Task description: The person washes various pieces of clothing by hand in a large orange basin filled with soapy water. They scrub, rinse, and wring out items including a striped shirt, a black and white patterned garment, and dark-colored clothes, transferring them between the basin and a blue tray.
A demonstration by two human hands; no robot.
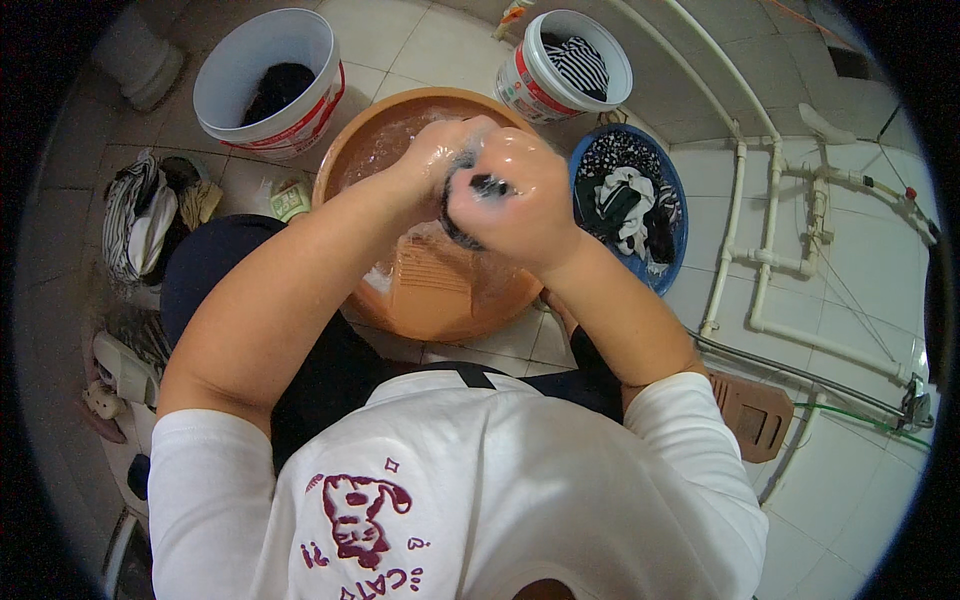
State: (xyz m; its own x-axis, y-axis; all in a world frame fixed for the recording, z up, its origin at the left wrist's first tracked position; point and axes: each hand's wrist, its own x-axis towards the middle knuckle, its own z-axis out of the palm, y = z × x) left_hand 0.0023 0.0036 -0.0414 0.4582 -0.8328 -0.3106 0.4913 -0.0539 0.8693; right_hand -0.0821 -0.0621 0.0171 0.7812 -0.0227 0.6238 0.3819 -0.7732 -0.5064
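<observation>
Both of my wet hands are pressed together above an orange plastic basin (pixel 341 154) with a built-in ridged washboard (pixel 431 274). Between them is a small dark wet cloth (pixel 459 231), mostly hidden by the fingers; its kind cannot be made out. My right hand (pixel 529 202) is closed around the cloth, and a dark bit pokes out of the fist. My left hand (pixel 446 146) grips the same cloth from the far left side, partly behind the right. Sudsy water (pixel 375 150) lies in the basin under them.
A white bucket (pixel 225 82) holding dark cloth stands far left; another bucket (pixel 517 82) holds striped cloth. Right of the basin, a blue basin (pixel 679 240) holds black and white clothes. A clothes pile (pixel 139 217) and a green-labelled item (pixel 291 201) lie left. Pipes (pixel 769 202) line the right wall.
</observation>
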